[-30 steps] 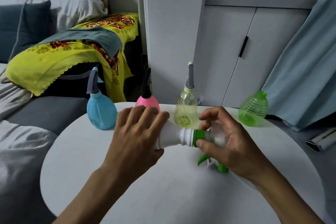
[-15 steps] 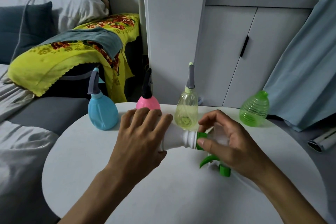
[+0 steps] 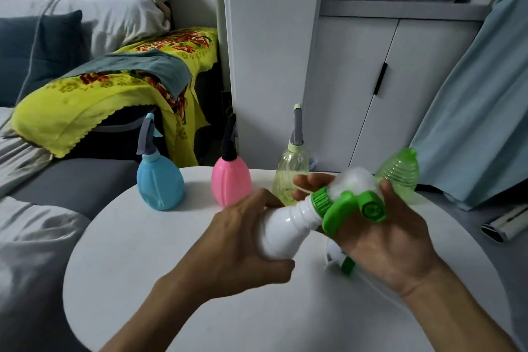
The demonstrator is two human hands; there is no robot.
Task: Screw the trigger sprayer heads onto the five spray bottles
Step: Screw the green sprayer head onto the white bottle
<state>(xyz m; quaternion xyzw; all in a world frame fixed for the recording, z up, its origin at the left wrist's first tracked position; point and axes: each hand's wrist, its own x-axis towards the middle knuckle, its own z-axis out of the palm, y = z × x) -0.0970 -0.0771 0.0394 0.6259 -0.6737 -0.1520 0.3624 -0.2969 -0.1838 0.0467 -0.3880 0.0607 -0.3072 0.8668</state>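
- We hold the white bottle off the desk, tilted, neck pointing to about 2 o'clock. This keeps the threads in line with the other hand.
- Left hand wraps the body, fingers clamped on it. We judge it serves as the anchor against the twisting.
- Right hand cups the green-and-white sprayer head, fingers curled round it, nozzle facing us. The green collar sits on the neck; how far it is threaded we cannot tell.
- Another green-and-white piece lies on the desk under the right hand, mostly hidden. Probably the last head.
- Blue bottle at 10 o'clock from the hands, pink bottle at 12 and yellow bottle at 1 stand upright at the desk's far edge, heads on, parked clear of the work.
- Green ribbed bottle at 2 o'clock has no head, so it looks like the one left.
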